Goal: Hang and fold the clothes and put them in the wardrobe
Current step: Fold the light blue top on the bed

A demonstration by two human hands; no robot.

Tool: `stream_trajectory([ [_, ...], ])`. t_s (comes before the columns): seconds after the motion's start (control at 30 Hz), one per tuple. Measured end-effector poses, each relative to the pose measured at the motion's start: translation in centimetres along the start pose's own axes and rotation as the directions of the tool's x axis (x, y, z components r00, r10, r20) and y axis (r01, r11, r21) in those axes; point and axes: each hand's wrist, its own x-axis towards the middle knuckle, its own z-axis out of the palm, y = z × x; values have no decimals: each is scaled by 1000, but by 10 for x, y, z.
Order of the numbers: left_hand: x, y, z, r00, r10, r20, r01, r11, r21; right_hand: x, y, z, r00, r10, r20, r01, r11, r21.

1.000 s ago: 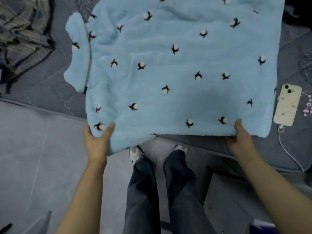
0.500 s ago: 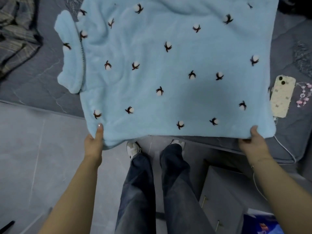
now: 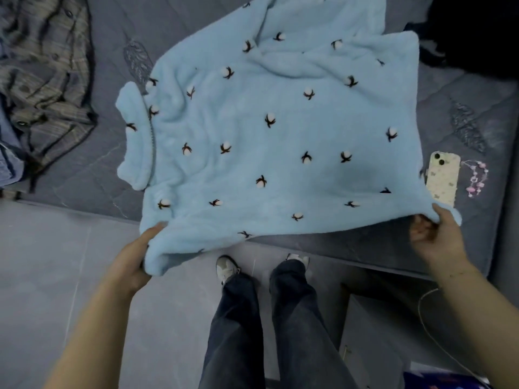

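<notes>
A light blue fleece top point(image 3: 280, 130) with small white-and-dark cotton-flower marks lies spread over the grey mattress point(image 3: 92, 169), its collar at the left. My left hand point(image 3: 134, 256) grips the near left corner, thumb on top and fingers underneath. My right hand point(image 3: 438, 237) grips the near right corner and holds it raised off the mattress. The near edge hangs lifted between both hands, and the far part is rumpled.
A plaid garment point(image 3: 45, 80) lies at the mattress's far left, and dark clothing point(image 3: 477, 32) at the far right. A phone point(image 3: 442, 181) with a cable and a pink bead charm point(image 3: 476, 178) lie beside the top's right edge. A drawer unit point(image 3: 373, 346) stands by my legs.
Both hands have lifted the near edge off the mattress and pushed it away from me. The top now lies skewed and wrinkled at its far side. My hands stay on the corners.
</notes>
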Motion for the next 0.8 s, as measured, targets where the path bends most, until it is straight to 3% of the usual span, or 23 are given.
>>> stream_trajectory([
  [0.1, -8, 45, 19, 998, 5, 58, 4, 989, -147, -2, -26, 31, 995, 32, 95, -34, 999, 22],
  [0.2, 5, 86, 46, 1000, -2, 29, 10, 961, -275, 10, -48, 64, 990, 81, 115, -77, 996, -36],
  [0.37, 61, 135, 85, 990, -143, -16, 124, 899, -421, 46, -50, 117, 987, 94, 128, -86, 994, -62],
  [0.53, 108, 147, 101, 990, -105, -94, 49, 879, -473, 80, -33, 159, 987, 66, 146, -44, 988, -150],
  [0.6, 115, 143, 107, 992, -71, -102, 22, 908, -419, 86, -22, 167, 984, 73, 160, -34, 972, -231],
  [0.67, 113, 134, 117, 978, 29, -206, -88, 954, -286, 87, -10, 173, 991, -29, 131, 73, 937, -341],
  [0.73, 102, 125, 128, 912, 206, -356, -230, 973, -24, 76, 7, 172, 959, -248, 133, 277, 747, -604],
  [0.8, 86, 115, 142, 866, 343, -364, -277, 935, 221, 54, 29, 165, 877, -433, 209, 422, 484, -767],
])
